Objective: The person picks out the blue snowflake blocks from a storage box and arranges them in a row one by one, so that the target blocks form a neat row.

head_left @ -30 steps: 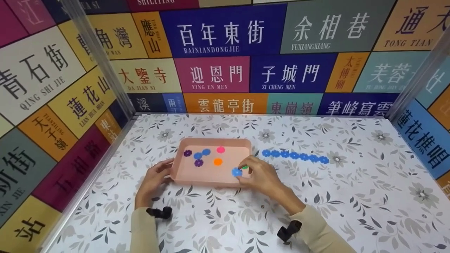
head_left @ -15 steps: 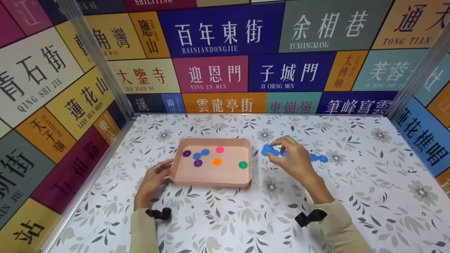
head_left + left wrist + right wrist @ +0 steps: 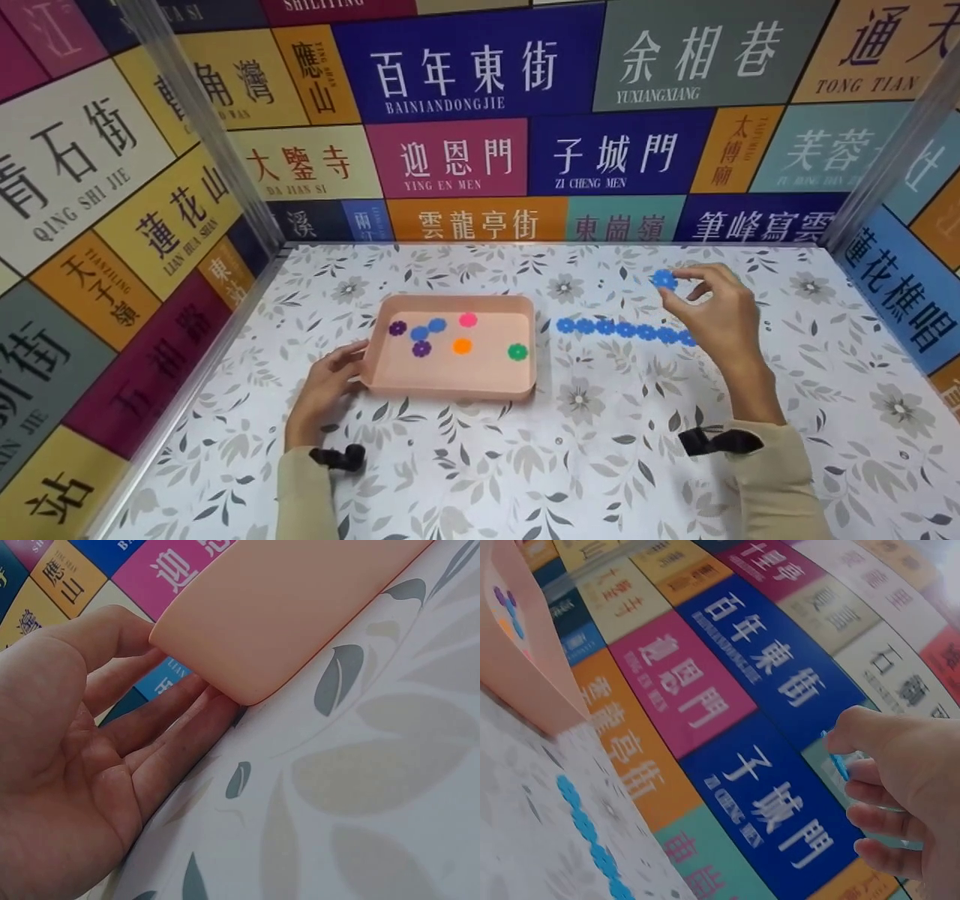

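In the head view a pink tray (image 3: 450,390) holds several small flower-shaped plastic pieces, among them an orange piece (image 3: 463,346) and a green piece (image 3: 517,352). My left hand (image 3: 330,382) touches the outside of its left end with loosely bent fingers; in the left wrist view they meet the tray's corner (image 3: 217,660). Above the table at the right, my right hand (image 3: 720,315) pinches a blue flower-shaped piece (image 3: 664,280) between thumb and finger. That piece shows almost edge-on in the right wrist view. Below lies a row of blue flower-shaped pieces (image 3: 626,328), its right end partly hidden by the hand.
A floral-patterned cloth (image 3: 480,465) covers the table. Panels printed with street names (image 3: 465,60) stand at the back and both sides. Inside the tray there are also purple pieces (image 3: 421,349), blue pieces (image 3: 436,325) and a pink piece (image 3: 468,319).
My right hand has lifted the blue flower-shaped piece from the tray's right end and carried it rightward over the row. The green piece now lies uncovered. The left hand has stayed at the tray.
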Tool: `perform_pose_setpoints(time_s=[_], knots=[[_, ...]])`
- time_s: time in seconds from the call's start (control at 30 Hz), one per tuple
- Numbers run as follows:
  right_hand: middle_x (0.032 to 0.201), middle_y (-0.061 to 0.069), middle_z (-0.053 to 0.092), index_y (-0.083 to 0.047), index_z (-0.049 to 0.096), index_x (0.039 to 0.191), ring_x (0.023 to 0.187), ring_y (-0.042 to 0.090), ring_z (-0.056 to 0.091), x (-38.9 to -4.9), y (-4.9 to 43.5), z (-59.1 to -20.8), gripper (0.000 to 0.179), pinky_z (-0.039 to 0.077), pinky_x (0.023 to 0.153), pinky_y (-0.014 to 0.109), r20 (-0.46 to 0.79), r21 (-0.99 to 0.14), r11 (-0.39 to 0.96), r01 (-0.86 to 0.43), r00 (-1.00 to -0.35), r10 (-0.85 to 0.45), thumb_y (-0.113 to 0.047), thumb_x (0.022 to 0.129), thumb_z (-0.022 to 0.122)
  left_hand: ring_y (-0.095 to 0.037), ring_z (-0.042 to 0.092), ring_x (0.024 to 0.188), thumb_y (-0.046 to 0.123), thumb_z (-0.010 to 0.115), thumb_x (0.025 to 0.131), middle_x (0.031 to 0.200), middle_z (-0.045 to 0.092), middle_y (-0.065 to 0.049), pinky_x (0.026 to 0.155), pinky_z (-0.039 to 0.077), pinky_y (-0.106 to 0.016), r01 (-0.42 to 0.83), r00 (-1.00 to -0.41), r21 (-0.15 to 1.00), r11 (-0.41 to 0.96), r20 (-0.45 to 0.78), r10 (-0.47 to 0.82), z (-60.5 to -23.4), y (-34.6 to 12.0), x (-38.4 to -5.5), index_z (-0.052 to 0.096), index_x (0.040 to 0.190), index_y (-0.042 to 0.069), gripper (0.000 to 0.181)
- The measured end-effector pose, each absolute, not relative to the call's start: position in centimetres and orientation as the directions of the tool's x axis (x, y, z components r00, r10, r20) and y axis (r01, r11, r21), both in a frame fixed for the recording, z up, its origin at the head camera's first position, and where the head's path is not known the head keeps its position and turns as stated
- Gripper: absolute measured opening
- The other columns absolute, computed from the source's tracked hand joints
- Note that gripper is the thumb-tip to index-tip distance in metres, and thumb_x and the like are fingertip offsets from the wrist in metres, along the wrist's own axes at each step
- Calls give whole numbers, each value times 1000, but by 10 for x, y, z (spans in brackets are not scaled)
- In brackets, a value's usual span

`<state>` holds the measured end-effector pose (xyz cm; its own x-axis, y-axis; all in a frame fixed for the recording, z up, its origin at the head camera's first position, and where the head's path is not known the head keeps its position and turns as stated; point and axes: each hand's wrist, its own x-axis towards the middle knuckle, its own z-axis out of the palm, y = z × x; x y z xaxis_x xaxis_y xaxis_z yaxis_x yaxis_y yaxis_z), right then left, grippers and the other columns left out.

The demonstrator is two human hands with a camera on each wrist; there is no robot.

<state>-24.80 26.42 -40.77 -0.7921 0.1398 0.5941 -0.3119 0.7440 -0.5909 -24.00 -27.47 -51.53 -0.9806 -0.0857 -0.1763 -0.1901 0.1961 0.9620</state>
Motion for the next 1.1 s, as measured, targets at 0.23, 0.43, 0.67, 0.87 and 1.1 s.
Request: perform_pose_setpoints(time_s=[0.23,0.43,0.67,0.87,1.1], knots=[[115,13,68,-8,73,115,74,-14,42,-249,294,-411,34,35,61,15,520,-598,785,-165,-825,223,-26,86,77,-20,65,114,18,59,99,146,56,-15,90,57,-29,-175,-984,963,203,-164,-73,-516,-275,-239,55,143,12,45],[116,14,66,-8,72,118,69,-17,36,-253,315,-425,37,39,63,27,446,-587,808,-46,-852,275,-31,88,74,-21,64,117,21,60,99,147,56,-13,93,57,-33,-185,-982,963,198,-173,-75,-516,-276,-239,54,144,15,46],[122,18,63,-7,69,123,83,13,57,-259,338,-446,45,42,65,35,330,-605,794,55,-890,313,-37,90,70,-20,64,116,22,62,98,146,56,-12,93,56,-32,-200,-979,961,190,-190,-71,-515,-276,-240,55,143,16,46],[128,20,59,-7,66,127,99,33,59,-262,348,-467,50,43,71,40,196,-623,773,121,-933,303,-43,92,66,-20,64,116,21,61,98,146,57,-11,94,56,-31,-205,-978,962,182,-194,-78,-514,-276,-240,55,143,17,45],[132,26,58,-5,66,126,100,40,60,-263,357,-489,55,44,70,41,122,-635,760,139,-953,276,-48,92,65,-19,65,111,15,60,98,144,57,-17,89,57,-30,-170,-984,973,157,-160,-74,-514,-274,-239,55,143,11,46]])
